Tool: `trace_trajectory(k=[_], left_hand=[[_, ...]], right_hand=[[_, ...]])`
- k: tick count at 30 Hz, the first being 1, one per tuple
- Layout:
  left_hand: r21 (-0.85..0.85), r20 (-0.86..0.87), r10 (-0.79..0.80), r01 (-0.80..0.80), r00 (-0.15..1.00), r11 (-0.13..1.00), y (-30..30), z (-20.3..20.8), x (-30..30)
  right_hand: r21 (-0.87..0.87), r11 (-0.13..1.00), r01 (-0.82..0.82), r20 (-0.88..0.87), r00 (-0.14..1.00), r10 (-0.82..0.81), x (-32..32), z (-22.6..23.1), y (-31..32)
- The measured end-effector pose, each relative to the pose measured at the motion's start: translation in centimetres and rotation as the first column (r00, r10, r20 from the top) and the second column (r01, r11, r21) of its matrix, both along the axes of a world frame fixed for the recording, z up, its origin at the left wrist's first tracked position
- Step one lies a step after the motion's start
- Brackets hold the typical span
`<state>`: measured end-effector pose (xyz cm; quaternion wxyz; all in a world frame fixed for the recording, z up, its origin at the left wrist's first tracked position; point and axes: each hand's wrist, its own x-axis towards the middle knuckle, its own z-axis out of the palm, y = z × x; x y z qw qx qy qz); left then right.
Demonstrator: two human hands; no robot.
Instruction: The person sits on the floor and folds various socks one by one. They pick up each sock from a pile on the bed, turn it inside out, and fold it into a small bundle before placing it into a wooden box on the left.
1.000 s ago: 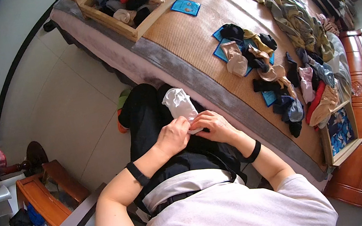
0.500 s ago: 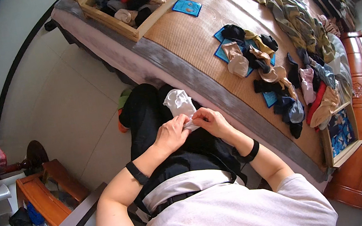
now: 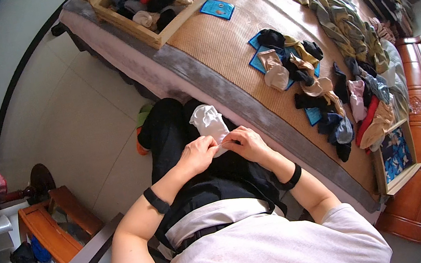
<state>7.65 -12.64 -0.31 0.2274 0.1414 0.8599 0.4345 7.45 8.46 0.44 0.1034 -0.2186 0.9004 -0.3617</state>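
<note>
A white sock (image 3: 210, 122) lies over my dark trousers at the lap, its far end crumpled. Both hands meet at its near end. With fingers pinched together, my left hand (image 3: 198, 153) grips the left side of that edge. My right hand (image 3: 247, 143) pinches the same edge from the right, fingertips close to the left ones. The bit of fabric between the fingertips is small and partly hidden by the fingers.
Beside my knees stands a bed with a woven mat (image 3: 221, 58). On it are a wooden drawer (image 3: 163, 39) of socks, a blue packet (image 3: 217, 9), a heap of loose socks (image 3: 325, 88) and a smaller box (image 3: 383, 170). An orange wooden stool (image 3: 46, 240) is at the left.
My left hand has shifted slightly left and its fingertips have parted a little from the right ones. The sock stays on my lap, and the bed looks the same.
</note>
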Motion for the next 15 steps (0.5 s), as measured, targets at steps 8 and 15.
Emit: trace_trajectory(k=[8, 15], left_hand=[[-0.055, 0.060, 0.112, -0.109, 0.992, 0.993, 0.4, 0.0, 0.2], [-0.094, -0.506, -0.188, 0.163, 0.842, 0.982, 0.6, 1.4, 1.4]], right_hand=[[0.124, 0.973, 0.194, 0.163, 0.963, -0.213, -0.4, 0.5, -1.6], [0.043, 0.935, 0.353, 0.305, 0.886, -0.348, -0.7, -1.0, -1.3]])
